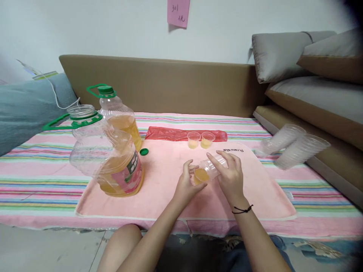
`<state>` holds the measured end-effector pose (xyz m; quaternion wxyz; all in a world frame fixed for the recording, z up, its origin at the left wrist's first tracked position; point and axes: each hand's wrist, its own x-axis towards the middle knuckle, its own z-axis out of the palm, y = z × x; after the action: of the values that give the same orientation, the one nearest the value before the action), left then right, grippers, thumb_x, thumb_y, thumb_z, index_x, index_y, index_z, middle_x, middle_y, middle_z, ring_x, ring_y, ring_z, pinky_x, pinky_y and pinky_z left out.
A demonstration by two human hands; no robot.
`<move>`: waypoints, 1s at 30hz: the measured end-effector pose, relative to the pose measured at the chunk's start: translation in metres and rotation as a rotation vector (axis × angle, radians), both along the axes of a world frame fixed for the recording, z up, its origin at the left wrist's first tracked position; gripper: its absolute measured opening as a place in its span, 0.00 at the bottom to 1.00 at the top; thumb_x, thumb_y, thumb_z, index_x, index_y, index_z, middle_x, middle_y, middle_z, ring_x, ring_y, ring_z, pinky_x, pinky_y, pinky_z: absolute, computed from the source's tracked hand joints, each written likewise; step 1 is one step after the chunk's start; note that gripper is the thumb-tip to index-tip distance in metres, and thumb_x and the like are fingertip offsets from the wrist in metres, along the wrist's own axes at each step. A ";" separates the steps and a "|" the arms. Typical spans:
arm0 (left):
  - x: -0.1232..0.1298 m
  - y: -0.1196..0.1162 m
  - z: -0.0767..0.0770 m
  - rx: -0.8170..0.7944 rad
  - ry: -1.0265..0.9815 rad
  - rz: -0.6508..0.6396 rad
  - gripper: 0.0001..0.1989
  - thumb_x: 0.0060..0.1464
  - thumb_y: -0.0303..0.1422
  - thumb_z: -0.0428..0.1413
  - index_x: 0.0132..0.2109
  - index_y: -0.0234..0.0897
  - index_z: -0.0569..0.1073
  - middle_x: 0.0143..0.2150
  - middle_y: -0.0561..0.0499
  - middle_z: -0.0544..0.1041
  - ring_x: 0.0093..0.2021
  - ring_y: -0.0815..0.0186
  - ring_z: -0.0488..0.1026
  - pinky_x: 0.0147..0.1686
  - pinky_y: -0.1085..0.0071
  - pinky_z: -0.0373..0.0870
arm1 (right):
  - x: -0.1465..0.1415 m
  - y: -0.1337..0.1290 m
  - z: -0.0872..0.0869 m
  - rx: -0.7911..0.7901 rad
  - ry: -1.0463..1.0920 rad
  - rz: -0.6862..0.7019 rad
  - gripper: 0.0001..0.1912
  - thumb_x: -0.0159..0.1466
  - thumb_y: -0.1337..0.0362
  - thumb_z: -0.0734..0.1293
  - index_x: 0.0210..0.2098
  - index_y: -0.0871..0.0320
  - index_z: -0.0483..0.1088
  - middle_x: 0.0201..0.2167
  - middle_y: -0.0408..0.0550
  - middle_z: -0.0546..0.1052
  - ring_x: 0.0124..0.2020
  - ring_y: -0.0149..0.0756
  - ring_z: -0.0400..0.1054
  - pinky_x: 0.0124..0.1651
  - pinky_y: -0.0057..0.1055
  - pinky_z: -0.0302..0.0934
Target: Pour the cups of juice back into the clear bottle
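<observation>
My left hand (187,185) is curled around a clear plastic cup (200,176) with yellow liquid in it, just above the pink towel. In my right hand (231,175) is a clear, ribbed plastic cup (214,166), tipped to the left so that its end meets the first cup's rim. Whether liquid is running between them I cannot tell. Beyond my hands stand two small clear cups, a left one (193,140) and a right one (208,140), each with some yellow liquid.
A big uncapped jug (113,166) of yellow drink stands at left, a capped jug (124,122) behind it. A green cap (144,152) lies nearby. Stacked clear cups (302,151) lie at right beside piled cushions (317,98). A red plastic bag (167,133) lies behind the towel (159,200).
</observation>
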<state>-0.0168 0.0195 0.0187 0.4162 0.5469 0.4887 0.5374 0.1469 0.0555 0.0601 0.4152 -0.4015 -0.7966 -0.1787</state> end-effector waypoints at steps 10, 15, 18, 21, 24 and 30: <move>0.007 -0.004 0.000 0.095 0.193 0.074 0.49 0.39 0.27 0.67 0.64 0.40 0.50 0.60 0.40 0.67 0.62 0.52 0.65 0.62 0.51 0.60 | 0.004 0.002 -0.004 -0.047 0.048 -0.033 0.41 0.57 0.83 0.56 0.63 0.44 0.64 0.53 0.52 0.68 0.50 0.47 0.60 0.52 0.47 0.64; 0.011 -0.003 -0.001 0.093 0.164 0.096 0.47 0.43 0.31 0.66 0.65 0.39 0.49 0.56 0.39 0.69 0.59 0.55 0.69 0.61 0.53 0.63 | 0.010 0.002 -0.004 -0.066 0.068 -0.065 0.44 0.53 0.82 0.57 0.65 0.43 0.62 0.53 0.52 0.68 0.50 0.48 0.60 0.52 0.48 0.65; 0.010 -0.002 -0.002 0.099 0.166 0.107 0.46 0.43 0.31 0.66 0.64 0.40 0.51 0.55 0.41 0.70 0.58 0.55 0.70 0.60 0.54 0.64 | 0.013 0.002 -0.005 -0.079 0.078 -0.077 0.44 0.53 0.82 0.57 0.65 0.43 0.61 0.53 0.52 0.68 0.50 0.48 0.60 0.53 0.48 0.64; 0.009 -0.002 -0.002 0.105 0.170 0.110 0.45 0.44 0.32 0.66 0.64 0.40 0.51 0.55 0.41 0.70 0.58 0.55 0.70 0.60 0.54 0.64 | 0.016 0.003 -0.007 -0.086 0.100 -0.095 0.43 0.53 0.81 0.57 0.65 0.44 0.62 0.52 0.52 0.68 0.50 0.48 0.60 0.53 0.49 0.65; 0.009 -0.003 -0.001 0.089 0.172 0.101 0.45 0.44 0.32 0.66 0.64 0.40 0.51 0.56 0.41 0.70 0.59 0.55 0.69 0.60 0.54 0.64 | 0.018 0.004 -0.009 -0.083 0.109 -0.107 0.44 0.53 0.81 0.57 0.65 0.44 0.62 0.52 0.52 0.68 0.50 0.48 0.60 0.52 0.48 0.65; 0.008 -0.003 0.001 0.080 0.163 0.102 0.45 0.43 0.30 0.66 0.64 0.40 0.51 0.55 0.41 0.70 0.58 0.56 0.69 0.61 0.53 0.63 | 0.018 0.004 -0.008 -0.081 0.097 -0.090 0.44 0.52 0.82 0.57 0.65 0.44 0.62 0.52 0.51 0.68 0.50 0.48 0.60 0.52 0.48 0.65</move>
<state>-0.0083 0.0162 0.0200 0.3247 0.5795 0.5264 0.5307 0.1650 0.0592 0.0517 0.4283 -0.4616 -0.7632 -0.1451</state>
